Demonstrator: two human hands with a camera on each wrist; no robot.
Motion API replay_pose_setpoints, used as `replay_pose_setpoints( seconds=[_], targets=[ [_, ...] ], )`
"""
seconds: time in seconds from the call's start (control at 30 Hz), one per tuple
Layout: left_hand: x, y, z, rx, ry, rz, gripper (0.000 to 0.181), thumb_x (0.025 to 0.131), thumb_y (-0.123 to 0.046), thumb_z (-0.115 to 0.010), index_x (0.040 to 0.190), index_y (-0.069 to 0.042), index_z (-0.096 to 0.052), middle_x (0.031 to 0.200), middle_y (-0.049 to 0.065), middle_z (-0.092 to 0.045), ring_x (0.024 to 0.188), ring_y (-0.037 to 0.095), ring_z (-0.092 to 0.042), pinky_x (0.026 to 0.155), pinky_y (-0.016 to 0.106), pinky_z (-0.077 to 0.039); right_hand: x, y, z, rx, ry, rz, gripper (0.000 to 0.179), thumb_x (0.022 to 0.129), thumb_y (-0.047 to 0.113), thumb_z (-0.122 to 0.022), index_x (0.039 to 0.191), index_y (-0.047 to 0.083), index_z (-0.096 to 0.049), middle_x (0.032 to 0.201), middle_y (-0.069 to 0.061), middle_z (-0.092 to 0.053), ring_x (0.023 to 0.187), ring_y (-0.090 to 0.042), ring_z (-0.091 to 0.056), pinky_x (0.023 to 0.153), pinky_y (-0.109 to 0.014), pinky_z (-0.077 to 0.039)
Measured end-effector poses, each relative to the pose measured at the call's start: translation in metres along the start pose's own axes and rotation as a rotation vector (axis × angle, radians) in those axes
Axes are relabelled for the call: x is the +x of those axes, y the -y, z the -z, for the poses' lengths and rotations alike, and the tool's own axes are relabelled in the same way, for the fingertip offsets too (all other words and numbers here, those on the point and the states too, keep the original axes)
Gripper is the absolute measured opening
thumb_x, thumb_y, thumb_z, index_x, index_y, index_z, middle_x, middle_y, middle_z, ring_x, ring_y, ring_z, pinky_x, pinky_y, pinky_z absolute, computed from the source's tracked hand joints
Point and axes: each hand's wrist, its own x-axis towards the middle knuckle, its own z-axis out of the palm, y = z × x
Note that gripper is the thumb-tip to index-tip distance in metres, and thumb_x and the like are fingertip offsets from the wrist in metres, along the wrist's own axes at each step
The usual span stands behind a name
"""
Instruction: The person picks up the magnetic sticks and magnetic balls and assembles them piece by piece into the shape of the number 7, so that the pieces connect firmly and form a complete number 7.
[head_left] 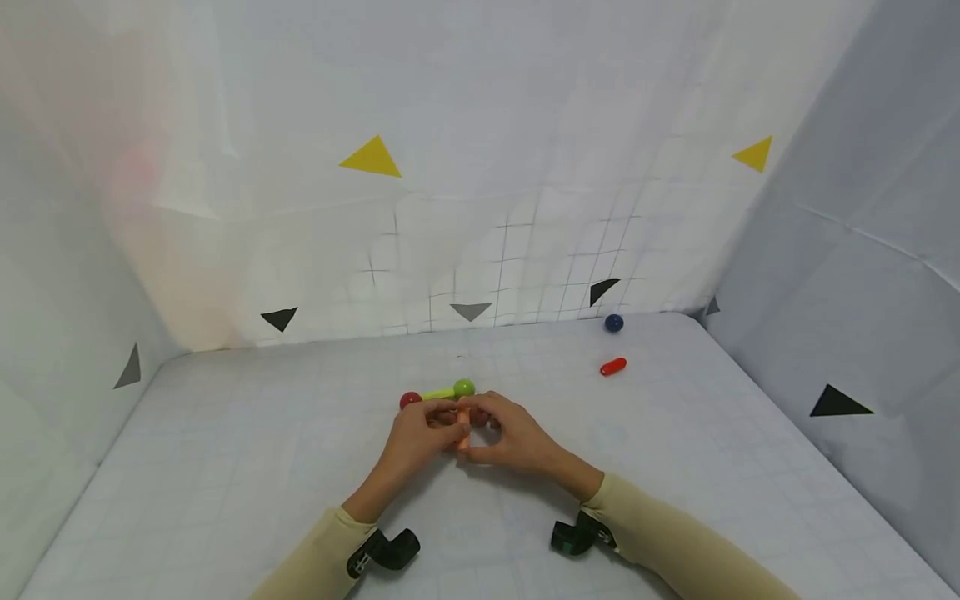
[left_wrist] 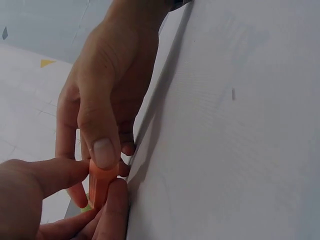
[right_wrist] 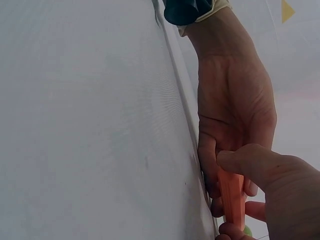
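Observation:
Both hands hold a short orange toy rod (head_left: 464, 427) between them, over the table. From the left, my left hand (head_left: 422, 437) grips its side with thumb and fingers. My right hand (head_left: 517, 429) pinches the rod by its ends, thumb at the near one. In the left wrist view the right thumb's nail lies over one end of the orange rod (left_wrist: 101, 186). Grooves run along the rod's side in the right wrist view, where fingers hide its ends. Just beyond the hands lies a yellow-green rod (head_left: 438, 394) between a red ball (head_left: 410, 400) and a green ball (head_left: 464, 387).
Toward the back right of the white-covered table (head_left: 247, 450) lie a red rod (head_left: 613, 367) and, behind it, a dark blue ball (head_left: 614, 322). White sheets with yellow and dark triangles wall the table at the back and sides.

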Motion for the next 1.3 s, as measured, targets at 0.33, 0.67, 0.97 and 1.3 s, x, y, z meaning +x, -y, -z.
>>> replay_pose_setpoints(
  seconds=[0.33, 0.67, 0.97, 1.3],
  targets=[
    [0.001, 0.001, 0.0, -0.041, 0.004, 0.023, 0.04, 0.086, -0.012, -0.082, 0.12, 0.006, -0.072, 0.099, 0.008, -0.073, 0.085, 0.02, -0.07, 0.07, 0.028, -0.056, 0.0, 0.004, 0.014, -0.019, 0.043, -0.018, 0.074, 0.085, 0.031, -0.088, 0.148, 0.01, -0.053, 0.116, -0.001, -0.063, 0.101, -0.019, -0.06, 0.083, -0.037, -0.052],
    [0.003, 0.0, -0.002, -0.022, -0.004, 0.069, 0.038, 0.088, -0.013, -0.082, 0.121, 0.004, -0.073, 0.099, 0.005, -0.073, 0.085, 0.018, -0.067, 0.07, 0.029, -0.055, -0.004, -0.002, 0.046, -0.022, -0.044, -0.09, 0.063, 0.091, 0.021, -0.082, 0.145, 0.002, -0.054, 0.124, -0.014, -0.063, 0.109, -0.029, -0.062, 0.085, -0.045, -0.056],
    [0.002, 0.001, -0.003, -0.042, -0.004, 0.077, 0.041, 0.088, -0.012, -0.082, 0.124, 0.003, -0.071, 0.102, 0.006, -0.072, 0.088, 0.018, -0.068, 0.072, 0.03, -0.056, -0.012, -0.023, 0.067, -0.106, -0.205, -0.095, 0.035, 0.097, 0.001, -0.071, 0.131, 0.0, -0.063, 0.121, -0.018, -0.065, 0.105, -0.031, -0.063, 0.082, -0.049, -0.056],
    [0.001, -0.001, -0.006, -0.029, -0.004, 0.074, 0.047, 0.089, -0.013, -0.081, 0.13, 0.003, -0.067, 0.101, 0.007, -0.071, 0.085, 0.018, -0.067, 0.07, 0.029, -0.054, -0.021, -0.049, 0.105, -0.224, -0.306, -0.198, 0.036, 0.096, 0.007, -0.073, 0.13, 0.0, -0.065, 0.126, -0.019, -0.063, 0.11, -0.035, -0.061, 0.083, -0.049, -0.055]
  ],
)
